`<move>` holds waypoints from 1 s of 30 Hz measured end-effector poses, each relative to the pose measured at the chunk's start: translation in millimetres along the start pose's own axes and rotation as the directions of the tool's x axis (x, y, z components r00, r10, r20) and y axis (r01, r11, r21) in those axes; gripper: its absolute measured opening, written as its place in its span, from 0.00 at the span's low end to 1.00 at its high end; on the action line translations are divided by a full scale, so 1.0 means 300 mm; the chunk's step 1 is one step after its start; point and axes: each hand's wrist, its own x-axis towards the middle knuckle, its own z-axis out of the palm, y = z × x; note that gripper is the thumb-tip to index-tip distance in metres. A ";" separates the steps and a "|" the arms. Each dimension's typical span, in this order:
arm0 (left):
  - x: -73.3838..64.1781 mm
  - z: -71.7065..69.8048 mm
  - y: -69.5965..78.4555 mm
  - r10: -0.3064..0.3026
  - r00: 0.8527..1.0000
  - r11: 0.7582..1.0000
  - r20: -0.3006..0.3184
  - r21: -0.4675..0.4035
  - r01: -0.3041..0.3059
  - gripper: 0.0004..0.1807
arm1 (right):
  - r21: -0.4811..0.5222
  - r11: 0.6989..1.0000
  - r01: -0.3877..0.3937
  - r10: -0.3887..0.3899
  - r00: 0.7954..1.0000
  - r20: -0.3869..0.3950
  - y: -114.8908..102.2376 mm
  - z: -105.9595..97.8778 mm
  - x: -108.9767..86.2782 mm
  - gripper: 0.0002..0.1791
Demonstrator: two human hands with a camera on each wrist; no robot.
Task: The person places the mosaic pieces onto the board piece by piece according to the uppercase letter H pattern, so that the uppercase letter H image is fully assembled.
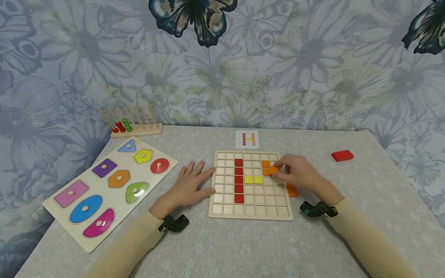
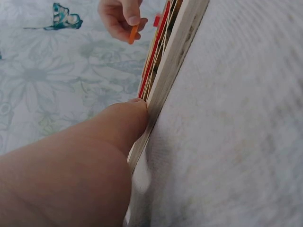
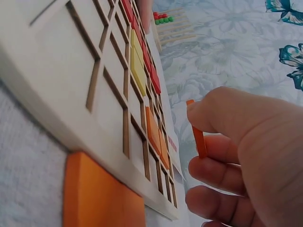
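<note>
A wooden grid board (image 1: 250, 212) lies on the table with a column of red tiles (image 1: 239, 180), two yellow tiles (image 1: 253, 180) and two orange tiles (image 1: 265, 168) in its cells. Between thumb and fingers my right hand (image 1: 299, 172) pinches another orange tile (image 3: 199, 139), held above the board's right side and apart from it. My left hand (image 1: 185, 187) rests at the board's left edge, fingers spread; its thumb touches the edge in the left wrist view. Beside the right edge sit more orange tiles (image 3: 102, 196), partly hidden in the head view.
A printed pattern card (image 1: 247, 139) lies behind the board. To the left are a shape puzzle (image 1: 119, 164) with knobbed pieces and a peg rack (image 1: 139, 130) with red and green beads. Red tiles (image 1: 342, 155) lie at the far right. A patterned wall (image 1: 278, 85) stands behind the table.
</note>
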 end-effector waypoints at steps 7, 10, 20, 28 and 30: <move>0.005 0.001 -0.003 -0.005 1.000 1.000 -0.007 0.002 0.005 0.40 | 0.019 1.000 0.021 -0.021 1.000 0.011 -0.008 0.006 0.003 0.12; 0.005 0.001 -0.003 -0.004 1.000 1.000 -0.010 0.003 0.004 0.40 | 0.021 1.000 0.023 -0.023 1.000 0.011 -0.008 0.011 0.004 0.13; 0.006 0.002 -0.002 -0.002 1.000 1.000 -0.013 0.008 0.002 0.39 | 0.038 0.999 0.002 -0.004 0.998 0.056 -0.023 0.028 0.003 0.16; 0.005 0.003 0.000 -0.005 1.000 1.000 -0.006 0.008 0.005 0.39 | 0.054 0.998 0.038 -0.042 0.996 0.073 -0.015 0.050 -0.005 0.15; 0.005 0.003 0.001 -0.002 1.000 1.000 -0.007 0.008 0.002 0.39 | 0.055 0.997 0.044 -0.048 0.996 0.075 -0.018 0.052 -0.007 0.15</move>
